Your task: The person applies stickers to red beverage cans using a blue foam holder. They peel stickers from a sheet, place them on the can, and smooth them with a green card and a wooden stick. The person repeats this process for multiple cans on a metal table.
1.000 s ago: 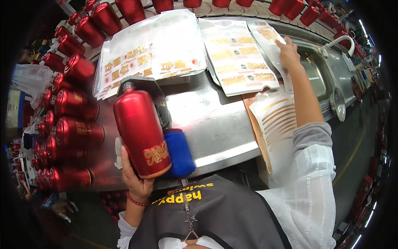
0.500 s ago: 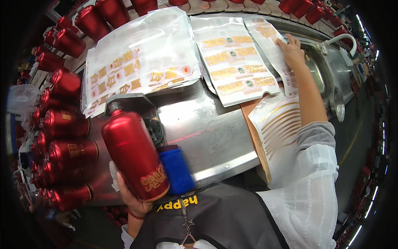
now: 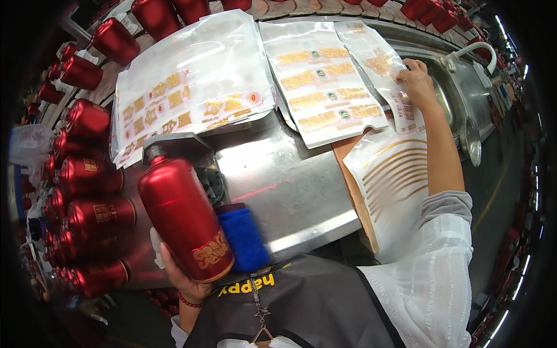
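My left hand (image 3: 184,272) is wrapped round the base end of a red metallic bottle (image 3: 181,211) with a gold emblem near its bottom. The bottle lies tilted, its neck resting in a grey metal holder (image 3: 180,142). At the far right my right hand (image 3: 418,84) has its fingers curled at the edge of a narrow white sticker sheet (image 3: 371,49) with gold prints; the fingertips look pinched on it, though what lies under them is partly hidden. Beside that sheet lies a stack of sheets with gold bands (image 3: 331,81), and further left large plastic-covered gold sticker sheets (image 3: 191,75).
A blue cloth pad (image 3: 246,240) sits right of the bottle. A sheet with curved gold strips (image 3: 397,185) lies on a brown board (image 3: 355,191) near my right arm. Several red bottles (image 3: 90,174) line the left and far edges. A sink (image 3: 444,93) with a white faucet (image 3: 478,47) stands right.
My right hand has moved slightly nearer and right, its fingers more curled, and the narrow sheet's gold prints have shifted nearer. The left hand keeps the bottle in the holder.
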A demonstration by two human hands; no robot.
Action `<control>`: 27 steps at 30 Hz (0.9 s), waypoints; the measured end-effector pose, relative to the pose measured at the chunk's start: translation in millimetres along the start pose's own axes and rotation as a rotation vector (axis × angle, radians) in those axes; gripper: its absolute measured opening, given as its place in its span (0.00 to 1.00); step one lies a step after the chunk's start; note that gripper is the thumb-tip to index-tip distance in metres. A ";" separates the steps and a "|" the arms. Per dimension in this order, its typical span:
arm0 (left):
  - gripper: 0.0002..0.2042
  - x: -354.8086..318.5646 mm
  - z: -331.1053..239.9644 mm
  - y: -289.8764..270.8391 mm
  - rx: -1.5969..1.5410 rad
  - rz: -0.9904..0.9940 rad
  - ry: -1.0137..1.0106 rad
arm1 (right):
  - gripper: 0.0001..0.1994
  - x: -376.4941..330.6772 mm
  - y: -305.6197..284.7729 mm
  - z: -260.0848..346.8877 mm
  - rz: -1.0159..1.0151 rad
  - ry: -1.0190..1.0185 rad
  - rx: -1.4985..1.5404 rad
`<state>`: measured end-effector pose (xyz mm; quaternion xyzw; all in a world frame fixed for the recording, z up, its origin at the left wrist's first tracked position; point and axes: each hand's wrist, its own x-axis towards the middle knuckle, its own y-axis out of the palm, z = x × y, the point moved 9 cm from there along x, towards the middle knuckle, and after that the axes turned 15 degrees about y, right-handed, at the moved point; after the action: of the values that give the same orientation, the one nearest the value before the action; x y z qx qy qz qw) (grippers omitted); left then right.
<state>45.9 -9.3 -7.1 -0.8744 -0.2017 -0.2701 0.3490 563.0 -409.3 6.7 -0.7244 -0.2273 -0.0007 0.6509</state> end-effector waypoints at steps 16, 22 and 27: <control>0.54 -1.9 7.1 -0.8 0.006 -0.049 -0.065 | 0.10 21.3 59.2 -109.3 -0.053 0.586 0.442; 0.54 3.1 3.6 -1.5 0.069 -0.030 -0.045 | 0.16 35.9 12.9 -111.5 -0.115 0.455 0.843; 0.54 3.7 5.2 -1.5 0.052 -0.043 -0.056 | 0.15 28.9 62.9 -163.6 0.279 0.694 0.710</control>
<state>49.6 -3.9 -7.2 -0.8676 -0.2373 -0.2475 0.3600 657.9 -557.2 -19.1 -0.4396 0.1146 -0.0768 0.8875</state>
